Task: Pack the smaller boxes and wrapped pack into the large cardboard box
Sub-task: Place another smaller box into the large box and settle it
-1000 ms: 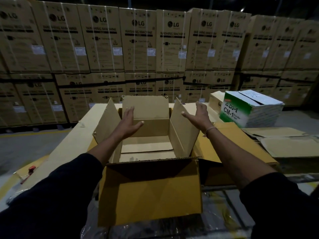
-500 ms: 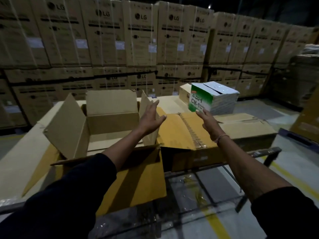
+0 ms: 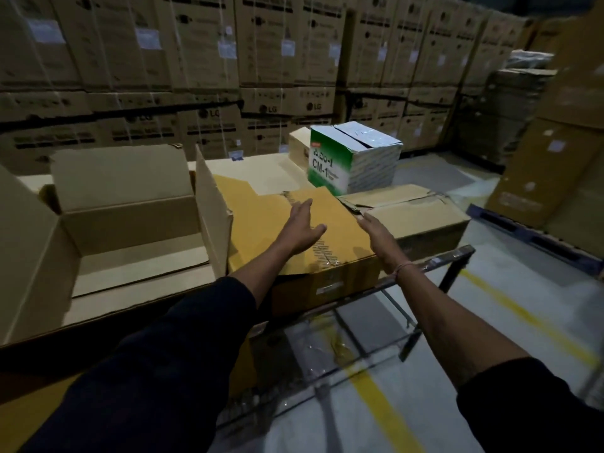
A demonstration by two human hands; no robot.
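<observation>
The large cardboard box [image 3: 130, 220] stands open at the left, flaps up, with nothing visible inside. Right of it lies a closed yellow-brown box [image 3: 271, 223] with a taped seam. My left hand [image 3: 302, 228] hovers open over its top, fingers spread. My right hand [image 3: 376, 233] is open at that box's right edge, against a paler flat box [image 3: 418, 217]. Behind them sits a green-and-white box [image 3: 353, 158] marked CM-1, with a small tan box [image 3: 299, 147] behind it.
The boxes rest on a metal-framed table [image 3: 425, 266] wrapped in clear film. Stacked LG washing-machine cartons [image 3: 261, 60] form a wall behind. More cartons [image 3: 555, 158] stand at the right. Grey floor with yellow lines [image 3: 385, 410] lies below and to the right.
My view and both hands have swung right, away from the open large box. The hands now reach over the closed yellow-brown box instead of the open box's flaps.
</observation>
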